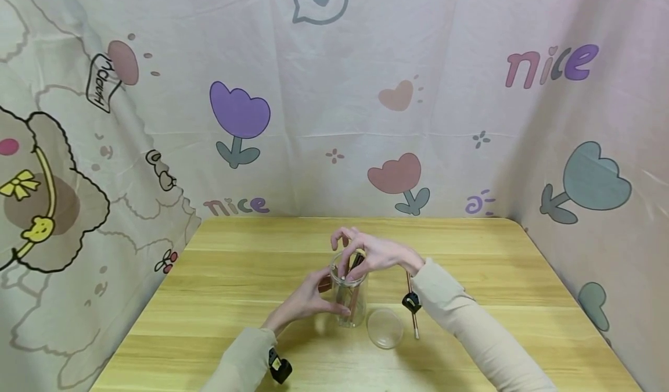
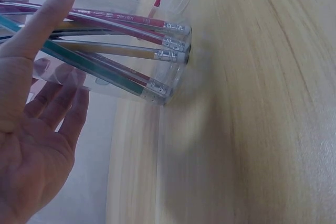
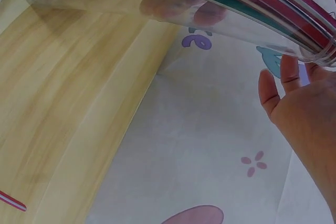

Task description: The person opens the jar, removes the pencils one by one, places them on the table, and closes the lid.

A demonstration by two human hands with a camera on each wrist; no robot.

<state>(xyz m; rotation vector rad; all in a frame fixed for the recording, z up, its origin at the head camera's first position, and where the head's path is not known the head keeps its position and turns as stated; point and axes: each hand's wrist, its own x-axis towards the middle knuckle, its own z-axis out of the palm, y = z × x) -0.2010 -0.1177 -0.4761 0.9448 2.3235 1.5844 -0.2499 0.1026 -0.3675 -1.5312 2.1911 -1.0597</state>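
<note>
A clear jar [image 1: 362, 315] stands upright near the middle of the table, holding several pencils [image 2: 113, 48] in red, green and yellow. Their eraser ends rest at the jar's bottom. My left hand [image 1: 308, 299] grips the jar's side, its thumb across the near face and its fingers behind. Over the mouth is my right hand [image 1: 373, 255], with thumb and index finger bent down at the rim and the other fingers spread outside. I cannot tell if these two fingertips pinch a pencil. In the right wrist view, pencils [image 3: 252, 11] lean toward the mouth beside that hand.
A round clear lid [image 1: 385, 328] lies on the table just right of the jar. Beyond it lies a loose pencil [image 1: 415, 327], partly covered by the right wrist's strap camera [image 1: 411, 302]. Printed cloth [image 1: 324, 90] hangs behind the wooden table [image 1: 235, 299] and at its sides.
</note>
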